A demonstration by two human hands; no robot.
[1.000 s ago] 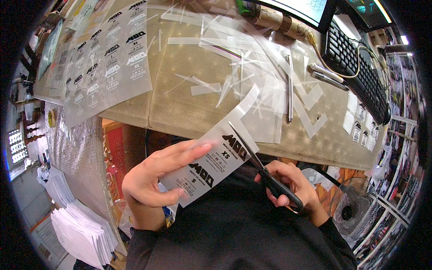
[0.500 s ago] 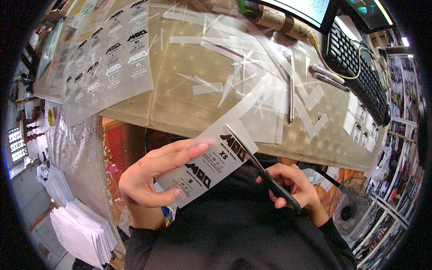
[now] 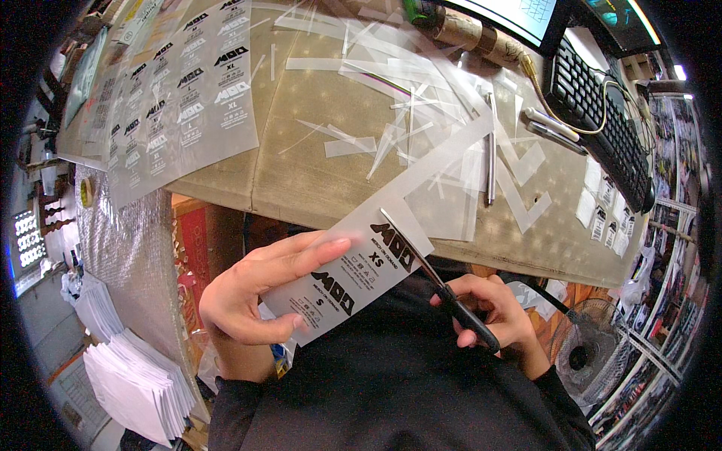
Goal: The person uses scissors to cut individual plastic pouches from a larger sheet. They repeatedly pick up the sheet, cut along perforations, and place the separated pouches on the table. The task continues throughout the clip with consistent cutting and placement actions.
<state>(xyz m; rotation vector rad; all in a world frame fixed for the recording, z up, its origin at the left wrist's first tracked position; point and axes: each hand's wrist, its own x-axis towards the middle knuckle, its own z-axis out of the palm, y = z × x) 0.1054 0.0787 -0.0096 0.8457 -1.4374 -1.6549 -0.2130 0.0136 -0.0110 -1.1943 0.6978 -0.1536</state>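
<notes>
My left hand (image 3: 252, 289) pinches a translucent film strip (image 3: 361, 289) by its left edge, thumb below and fingers above. Black logos and small care symbols are printed on the film. Held over my lap, it is tilted up toward the right. My right hand (image 3: 500, 312) is closed around the black handles of a pair of scissors (image 3: 468, 319). The blades lie nearly together across the film, just beyond the upper print. A narrow blank tail (image 3: 444, 158) of film past the blades reaches over the table. The fingers inside the scissor handles are partly hidden.
Film offcuts (image 3: 353, 146) litter the table (image 3: 293, 180). A larger printed film sheet (image 3: 218, 105) lies left. Pens (image 3: 553, 124), a cardboard tube (image 3: 481, 41) and a keyboard (image 3: 594, 98) are at the right. Stacked white paper (image 3: 139, 391) stands lower left, a fan (image 3: 590, 349) lower right.
The blank film tail, blurred before, now shows sharply and lies farther up and right over the offcuts. Both hands and the scissors keep nearly the same place.
</notes>
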